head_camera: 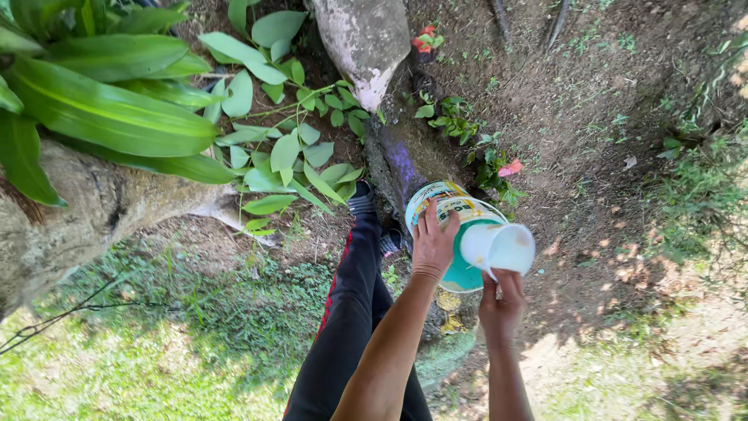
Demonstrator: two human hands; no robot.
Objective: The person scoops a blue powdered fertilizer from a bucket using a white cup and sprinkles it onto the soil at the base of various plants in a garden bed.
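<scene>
Your right hand [500, 306] grips a white cup [499, 248] at the paint bucket [450, 234]; your left hand [433, 242] clasps its rim.

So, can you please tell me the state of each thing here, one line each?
Paint bucket: open, tilted, held at the rim.
White cup: tipped on its side at the bucket mouth.
Left hand: grip on the bucket rim.
Right hand: grip on the white cup.
Shoe: on the ground.
</scene>
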